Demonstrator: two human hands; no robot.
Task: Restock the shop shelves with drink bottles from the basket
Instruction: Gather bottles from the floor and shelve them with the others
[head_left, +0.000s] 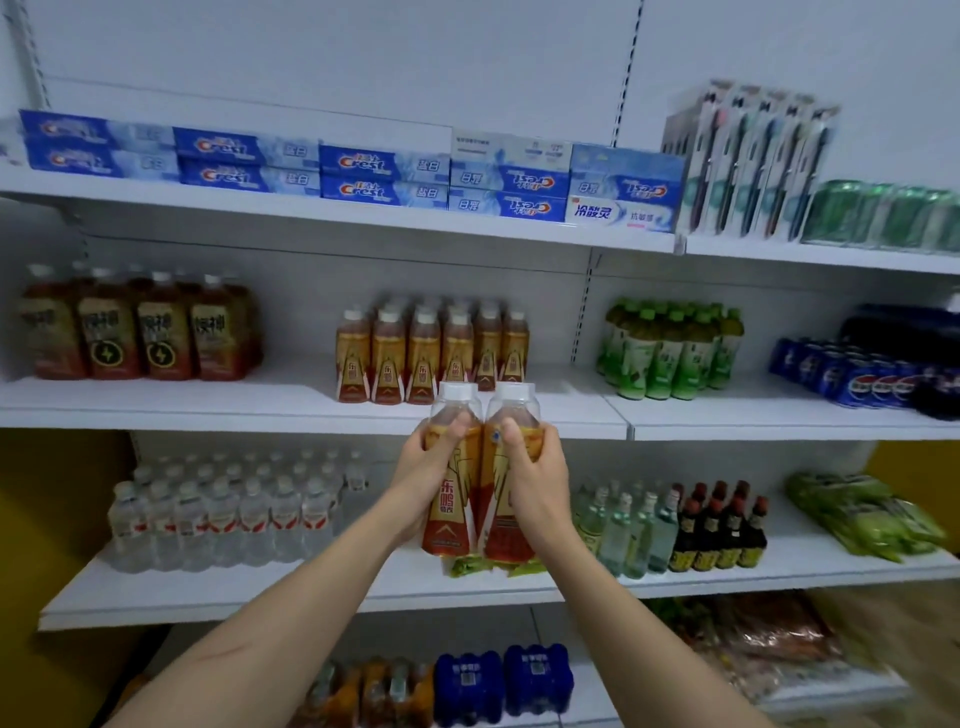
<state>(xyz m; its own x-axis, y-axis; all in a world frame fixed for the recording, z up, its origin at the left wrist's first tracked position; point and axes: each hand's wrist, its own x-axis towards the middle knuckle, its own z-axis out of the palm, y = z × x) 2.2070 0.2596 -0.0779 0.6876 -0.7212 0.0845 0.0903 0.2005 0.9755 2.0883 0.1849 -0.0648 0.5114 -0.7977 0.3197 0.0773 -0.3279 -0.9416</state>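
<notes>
Left hand (423, 470) and right hand (537, 475) each grip an orange bottle (451, 499) (upright, seemingly touching).

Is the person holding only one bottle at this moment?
No, the left hand grips one orange drink bottle and the right hand grips a second bottle beside it.

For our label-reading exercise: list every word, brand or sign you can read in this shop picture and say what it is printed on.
"Crest": blue toothpaste boxes, top shelf; some stand upside down.
"冷酸灵": white toothpaste box.
"东鹏": bottle in the left hand.
Lightning-bolt sign: brown bottles, left.
Pepsi globe logo: blue cans, right.
Too blurred to read: green bottles, water bottles, dark bottles.
</notes>
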